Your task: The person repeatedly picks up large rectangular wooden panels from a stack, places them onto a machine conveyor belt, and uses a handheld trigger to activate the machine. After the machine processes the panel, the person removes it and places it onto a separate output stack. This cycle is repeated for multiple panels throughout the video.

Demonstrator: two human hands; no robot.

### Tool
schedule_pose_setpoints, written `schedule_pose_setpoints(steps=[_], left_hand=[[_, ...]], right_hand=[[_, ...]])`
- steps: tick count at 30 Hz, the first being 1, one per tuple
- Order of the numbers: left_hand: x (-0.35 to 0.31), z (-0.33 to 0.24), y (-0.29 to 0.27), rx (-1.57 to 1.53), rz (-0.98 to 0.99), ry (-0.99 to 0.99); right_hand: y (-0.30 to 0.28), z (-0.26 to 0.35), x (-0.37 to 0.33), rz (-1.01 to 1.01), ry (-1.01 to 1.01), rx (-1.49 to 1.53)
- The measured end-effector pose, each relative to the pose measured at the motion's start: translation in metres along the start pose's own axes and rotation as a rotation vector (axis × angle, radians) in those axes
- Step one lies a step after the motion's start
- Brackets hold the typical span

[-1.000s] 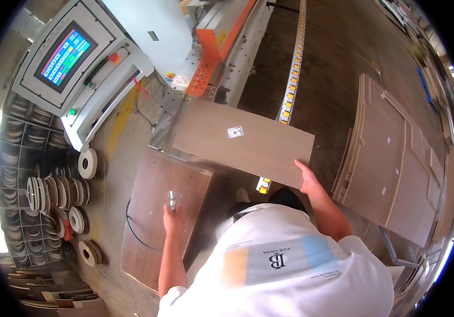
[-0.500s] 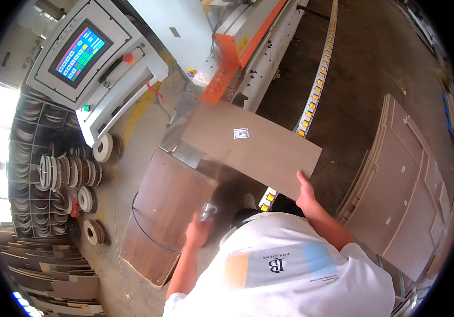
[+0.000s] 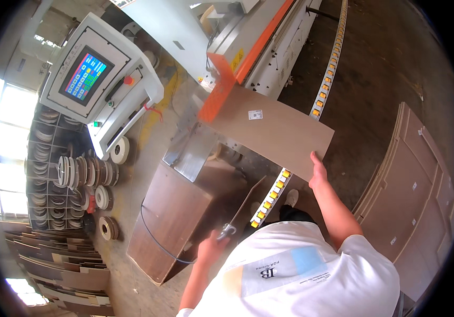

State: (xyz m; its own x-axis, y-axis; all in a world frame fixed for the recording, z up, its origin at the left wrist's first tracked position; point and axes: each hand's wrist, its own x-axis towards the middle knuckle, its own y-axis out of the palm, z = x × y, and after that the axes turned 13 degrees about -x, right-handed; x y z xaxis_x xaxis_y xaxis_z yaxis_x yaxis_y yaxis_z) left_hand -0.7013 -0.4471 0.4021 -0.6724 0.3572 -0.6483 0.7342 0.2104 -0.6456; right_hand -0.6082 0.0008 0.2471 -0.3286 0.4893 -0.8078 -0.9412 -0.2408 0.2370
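Observation:
A brown rectangular panel (image 3: 277,132) with a small white label reaches from the orange guard (image 3: 217,87) of a machine over a roller track (image 3: 274,194). My right hand (image 3: 318,170) grips the panel's near right edge, fingers partly hidden. Lower left, my left hand (image 3: 211,249) is closed around a silver air blow gun (image 3: 227,231), slightly blurred. A thin straight piece runs up from the gun; I cannot tell if it is its nozzle. Beside that hand stands a brown wooden box (image 3: 166,211) with a dark hose (image 3: 155,240) looped across it.
A control console (image 3: 92,79) with a lit screen stands at the upper left. Rolls of edge banding (image 3: 87,171) fill a rack and lie on the floor. Stacked boards (image 3: 63,269) lie lower left, and large panels (image 3: 409,195) are piled at right.
The panel has moved closer in against the orange guard, away from the metal plate on the box. My right hand travelled with it. The left hand's blow gun now sits farther from the panel.

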Motion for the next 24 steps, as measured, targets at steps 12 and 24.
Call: schedule_pose_setpoints(steps=[12, 24], left_hand=[[0.034, -0.024, 0.016, 0.342, 0.168, 0.318], [0.116, -0.086, 0.064, 0.626, 0.448, 0.808]], right_hand=[[-0.087, 0.026, 0.116, 0.095, -0.507, 0.144], [-0.360, -0.203, -0.184, -0.788, -0.341, 0.006]])
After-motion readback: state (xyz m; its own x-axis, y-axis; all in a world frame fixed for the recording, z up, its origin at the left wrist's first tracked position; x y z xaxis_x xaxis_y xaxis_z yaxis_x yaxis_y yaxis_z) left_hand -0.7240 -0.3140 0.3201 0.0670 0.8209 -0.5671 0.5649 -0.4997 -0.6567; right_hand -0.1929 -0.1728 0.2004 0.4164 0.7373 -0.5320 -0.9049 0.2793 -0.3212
